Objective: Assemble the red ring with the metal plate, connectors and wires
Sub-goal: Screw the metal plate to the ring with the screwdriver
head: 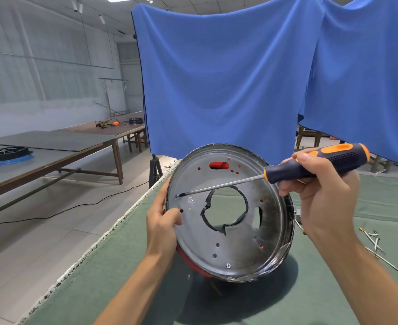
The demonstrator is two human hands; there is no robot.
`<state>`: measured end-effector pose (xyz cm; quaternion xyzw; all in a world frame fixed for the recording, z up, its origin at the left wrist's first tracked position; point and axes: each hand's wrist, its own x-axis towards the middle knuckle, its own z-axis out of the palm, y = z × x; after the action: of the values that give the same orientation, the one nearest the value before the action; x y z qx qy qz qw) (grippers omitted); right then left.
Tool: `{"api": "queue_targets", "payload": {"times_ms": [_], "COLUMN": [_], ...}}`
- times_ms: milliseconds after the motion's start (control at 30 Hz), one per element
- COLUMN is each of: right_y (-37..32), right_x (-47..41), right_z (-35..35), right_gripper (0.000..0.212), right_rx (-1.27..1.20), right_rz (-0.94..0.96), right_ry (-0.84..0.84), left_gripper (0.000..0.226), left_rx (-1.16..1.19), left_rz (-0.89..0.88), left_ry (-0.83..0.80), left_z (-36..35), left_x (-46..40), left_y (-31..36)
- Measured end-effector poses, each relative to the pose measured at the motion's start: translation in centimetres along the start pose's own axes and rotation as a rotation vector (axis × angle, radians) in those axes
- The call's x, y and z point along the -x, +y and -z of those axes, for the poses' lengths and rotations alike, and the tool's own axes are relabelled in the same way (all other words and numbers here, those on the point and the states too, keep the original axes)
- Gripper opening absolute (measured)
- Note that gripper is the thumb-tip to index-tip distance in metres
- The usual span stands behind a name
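Observation:
A round metal plate (235, 245) with a large centre hole is tilted up toward me above the green table. The red ring (188, 258) sits behind it and shows along the lower left rim and through a slot near the top. My left hand (164, 221) grips the plate's left edge, thumb on its face. My right hand (322, 198) holds a black and orange screwdriver (315, 164). Its shaft crosses the plate and its tip sits on a screw (177, 196) near the left rim. Another screw (228, 265) is seated near the bottom.
Loose wires (376, 245) lie on the green felt table (322, 289) at the right. The table's frayed left edge (94, 245) drops to the floor. Blue cloth (228, 78) hangs behind. A long table at the left carries a black ring assembly (9, 154).

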<state>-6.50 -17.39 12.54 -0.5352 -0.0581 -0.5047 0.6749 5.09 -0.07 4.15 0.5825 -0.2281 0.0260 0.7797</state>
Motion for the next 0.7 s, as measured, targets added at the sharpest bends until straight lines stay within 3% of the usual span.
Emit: {"api": "queue_targets", "payload": {"times_ms": [700], "right_y": [-0.08], "right_x": [0.26], "right_z": [-0.06], "right_gripper": [0.025], "right_rx": [0.038], "right_rz": [0.006], "right_ry": [-0.013], "left_gripper": [0.076], "left_rx": [0.061], "left_rz": [0.003], "left_ry": [0.067], "left_z": [0.06], "left_x": [0.0], "left_y": [-0.52]}}
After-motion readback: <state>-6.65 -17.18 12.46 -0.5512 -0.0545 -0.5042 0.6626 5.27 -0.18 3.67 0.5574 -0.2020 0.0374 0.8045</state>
